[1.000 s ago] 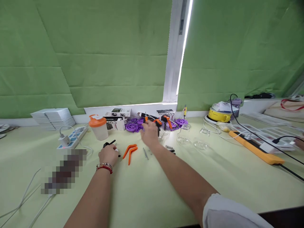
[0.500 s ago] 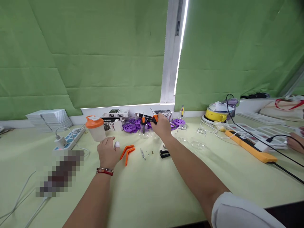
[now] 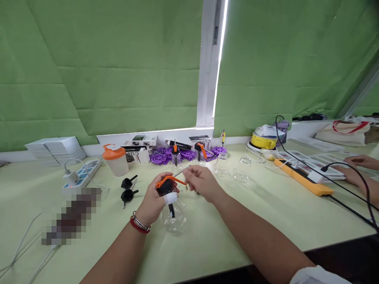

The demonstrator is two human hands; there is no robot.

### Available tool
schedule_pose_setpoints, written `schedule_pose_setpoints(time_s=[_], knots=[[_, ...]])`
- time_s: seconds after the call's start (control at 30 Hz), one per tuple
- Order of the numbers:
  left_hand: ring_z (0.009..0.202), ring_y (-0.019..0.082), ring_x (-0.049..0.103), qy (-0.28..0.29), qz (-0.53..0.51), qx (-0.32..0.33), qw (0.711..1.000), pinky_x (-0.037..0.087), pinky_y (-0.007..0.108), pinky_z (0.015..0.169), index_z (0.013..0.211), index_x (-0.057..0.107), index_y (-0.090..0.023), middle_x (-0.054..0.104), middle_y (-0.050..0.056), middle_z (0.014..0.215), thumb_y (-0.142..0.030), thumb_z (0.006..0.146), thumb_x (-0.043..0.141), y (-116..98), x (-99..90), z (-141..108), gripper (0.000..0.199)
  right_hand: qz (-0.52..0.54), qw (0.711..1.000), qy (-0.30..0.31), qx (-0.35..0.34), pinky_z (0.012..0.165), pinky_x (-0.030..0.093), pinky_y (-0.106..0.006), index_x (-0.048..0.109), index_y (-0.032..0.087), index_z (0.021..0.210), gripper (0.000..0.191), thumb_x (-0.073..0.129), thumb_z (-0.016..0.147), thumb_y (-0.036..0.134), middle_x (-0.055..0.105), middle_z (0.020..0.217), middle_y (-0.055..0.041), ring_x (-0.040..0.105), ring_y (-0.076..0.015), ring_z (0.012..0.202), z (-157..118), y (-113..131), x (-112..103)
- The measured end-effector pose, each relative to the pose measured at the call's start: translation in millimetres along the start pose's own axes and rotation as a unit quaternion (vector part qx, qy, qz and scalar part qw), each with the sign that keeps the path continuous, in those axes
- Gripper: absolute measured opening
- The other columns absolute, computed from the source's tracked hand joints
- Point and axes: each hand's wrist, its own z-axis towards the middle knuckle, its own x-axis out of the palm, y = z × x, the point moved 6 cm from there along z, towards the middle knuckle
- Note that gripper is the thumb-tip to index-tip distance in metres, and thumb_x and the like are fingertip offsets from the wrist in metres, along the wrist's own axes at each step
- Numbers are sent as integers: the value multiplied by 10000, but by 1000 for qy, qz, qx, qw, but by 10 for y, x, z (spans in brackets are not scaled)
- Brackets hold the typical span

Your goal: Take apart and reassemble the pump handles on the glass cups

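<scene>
My left hand (image 3: 154, 202), with a white wrap on its thumb, grips a clear spray bottle (image 3: 174, 224) by its black top, just above the table. An orange trigger lever (image 3: 167, 180) lies across that top, and a black tube (image 3: 171, 211) hangs inside the bottle. Close by, my right hand (image 3: 201, 182) has its fingers pinched together on a thin metal rod (image 3: 180, 172) beside the lever; the rod's far end is hidden by the fingers. Two black spray tops (image 3: 128, 195) lie left of my left hand.
Two more bottles with black and orange tops (image 3: 199, 149) stand at the back among purple plastic pieces (image 3: 160, 158). A shaker cup (image 3: 116, 161) and a power strip (image 3: 87, 175) are left. Clear discs (image 3: 241, 176), a yellow strip (image 3: 302, 177) and another person's hands (image 3: 352, 173) are right.
My right hand has let go of a spray bottle at the back and come forward to the left hand. My left hand now holds another bottle, with an orange lever on its top.
</scene>
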Motion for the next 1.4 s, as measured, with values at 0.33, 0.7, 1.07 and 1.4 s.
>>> schedule_pose_setpoints(time_s=[0.33,0.7,1.07,1.4], knots=[[659,173,609,22,-67,-47,996,471,337,677,1007,552,-189,619,15,748,-120,631,694,124,26,35,408,212,961,-10,175,357,142,-199,476,171,565,490,552,764,612,400,384,58,261,-45,323,218,-610,-138],[586,190,624,13,-151,-122,981,502,323,542,954,603,-162,635,49,734,-222,690,670,275,-63,74,279,93,995,-13,33,437,273,-192,569,162,695,250,683,695,385,469,522,64,364,-55,455,189,-552,-181],[590,191,633,-1,-159,-156,975,516,326,558,920,610,-153,639,55,716,-262,740,646,409,-142,100,214,144,981,18,128,389,315,-187,564,149,724,289,714,684,393,584,568,16,443,-59,429,177,-727,-143],[584,196,635,-18,-172,-165,971,514,329,554,898,623,-150,647,60,699,-229,710,661,441,-191,105,207,151,973,23,176,340,245,-184,565,134,678,322,633,761,438,560,508,17,395,-47,355,190,-839,-109]])
